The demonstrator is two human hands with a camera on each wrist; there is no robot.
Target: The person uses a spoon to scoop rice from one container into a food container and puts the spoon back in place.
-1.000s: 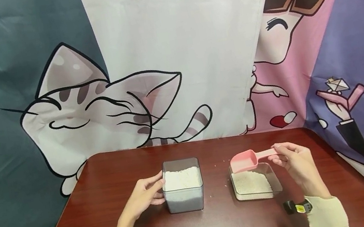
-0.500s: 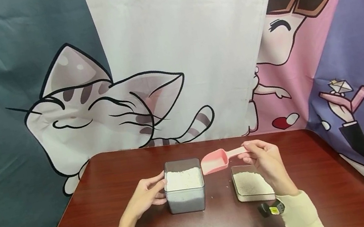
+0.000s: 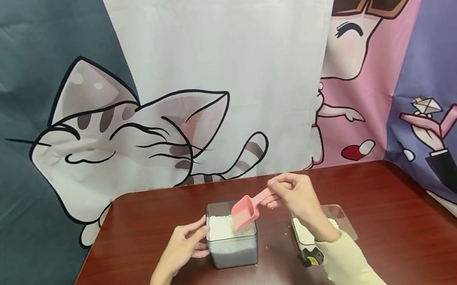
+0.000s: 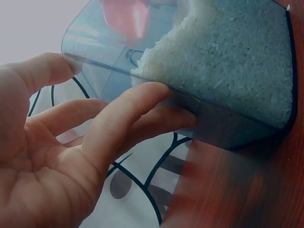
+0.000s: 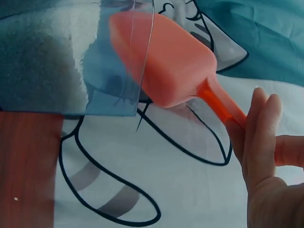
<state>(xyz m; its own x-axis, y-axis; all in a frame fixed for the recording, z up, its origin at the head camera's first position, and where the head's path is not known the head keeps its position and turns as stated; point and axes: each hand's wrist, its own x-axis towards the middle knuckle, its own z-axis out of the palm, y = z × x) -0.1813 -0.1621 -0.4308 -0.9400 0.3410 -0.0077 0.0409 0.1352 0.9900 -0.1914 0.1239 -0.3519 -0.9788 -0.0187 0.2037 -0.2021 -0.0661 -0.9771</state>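
A tall transparent bluish-grey container [image 3: 234, 252], partly filled with white rice [image 4: 228, 61], stands on the table. My left hand [image 3: 179, 250] touches its left wall, fingers extended along the side and thumb at the rim in the left wrist view. Between thumb and fingers, my right hand [image 3: 295, 197] pinches the handle of a pink scoop [image 3: 244, 212]. The scoop slants down over the container's right rim, its front end inside the opening and over the rice. In the right wrist view the scoop [image 5: 175, 61] shows partly through the clear wall.
A low clear tray [image 3: 342, 216] holding more rice stands to the right, partly hidden by my right forearm. A few loose grains lie on the brown table [image 3: 166, 207] between the two containers. Behind the table hangs a cartoon-printed cloth [image 3: 243, 68].
My right hand has carried the scoop left from over the low tray to the tall container, and the scoop now tilts down into it. My left hand has stayed at the container's side.
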